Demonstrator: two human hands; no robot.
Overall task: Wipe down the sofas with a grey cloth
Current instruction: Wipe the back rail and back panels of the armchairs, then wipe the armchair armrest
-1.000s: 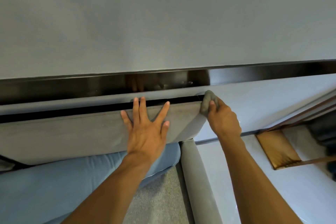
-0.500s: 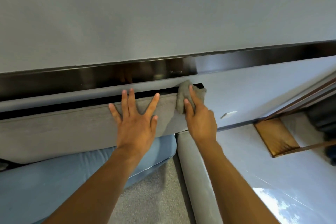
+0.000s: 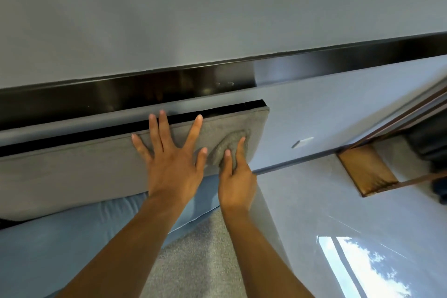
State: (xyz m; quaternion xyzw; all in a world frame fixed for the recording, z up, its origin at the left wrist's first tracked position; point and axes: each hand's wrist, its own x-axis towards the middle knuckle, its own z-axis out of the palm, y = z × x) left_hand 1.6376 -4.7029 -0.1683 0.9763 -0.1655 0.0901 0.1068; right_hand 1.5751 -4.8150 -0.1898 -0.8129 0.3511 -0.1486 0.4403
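Pressing down on the backrest, the right hand (image 3: 238, 176) grasps the grey cloth (image 3: 228, 143) as a bunched wad. Two fingers lie over the top of it and the thumb is out of sight. The cloth sits on the face of the sofa backrest (image 3: 72, 167), close to its right end and just below its top edge. The left hand (image 3: 174, 164) lies just beside the cloth on its left. This hand is released, its palm flat on the backrest and its fingers spread towards the top edge. The backrest's long axis runs left to right, and nearly all of its length stretches away to the left of the cloth. A stroke along it would likely run leftward, and the bracing left hand stands directly in that path. Below the backrest a blue cushion (image 3: 72, 232) rests on the seat (image 3: 200, 264).
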